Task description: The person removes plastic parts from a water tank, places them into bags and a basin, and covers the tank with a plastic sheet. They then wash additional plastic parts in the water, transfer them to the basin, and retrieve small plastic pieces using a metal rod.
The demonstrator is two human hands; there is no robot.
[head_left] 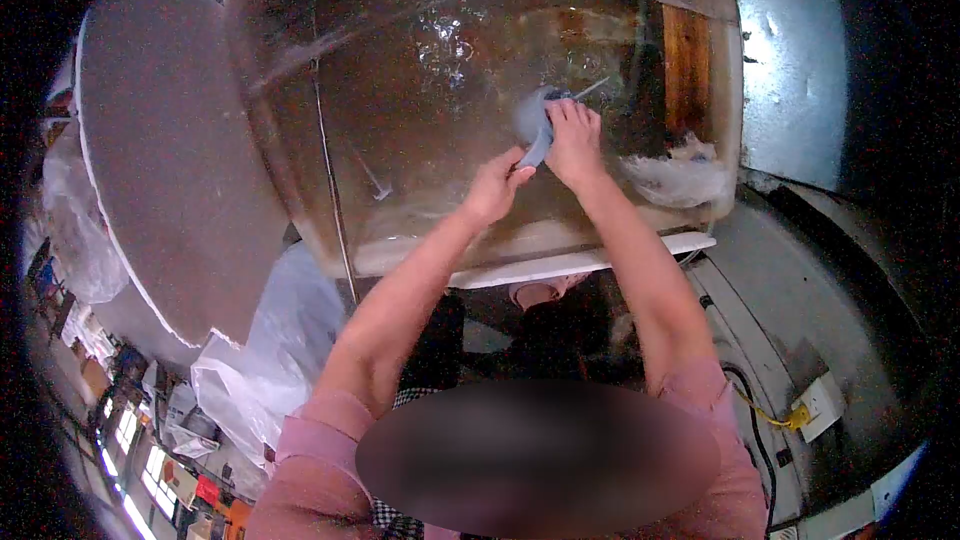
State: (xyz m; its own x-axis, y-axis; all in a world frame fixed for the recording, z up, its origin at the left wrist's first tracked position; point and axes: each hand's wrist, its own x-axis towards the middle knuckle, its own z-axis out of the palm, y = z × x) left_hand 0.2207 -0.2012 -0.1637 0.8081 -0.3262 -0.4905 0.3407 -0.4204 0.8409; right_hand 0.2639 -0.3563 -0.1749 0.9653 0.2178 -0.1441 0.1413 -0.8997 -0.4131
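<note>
Over a large tank of brownish water [400, 140], both hands meet at a pale grey-blue object [535, 125], rounded, with a strip-like part. My left hand [495, 187] pinches the lower end of that strip. My right hand [575, 140] has its fingers closed on the upper side of the same object. A thin light rod [592, 89] sticks out beyond the right fingers; whether it joins the object cannot be told. What lies under the right fingers is hidden.
A thin dark rod [330, 170] crosses the tank's left part. Clear plastic [680, 180] lies at its right corner, a wooden board [686, 70] above. A large grey panel [180, 140] and plastic bag [290, 320] stand left; an outlet with yellow plug [798, 417] is lower right.
</note>
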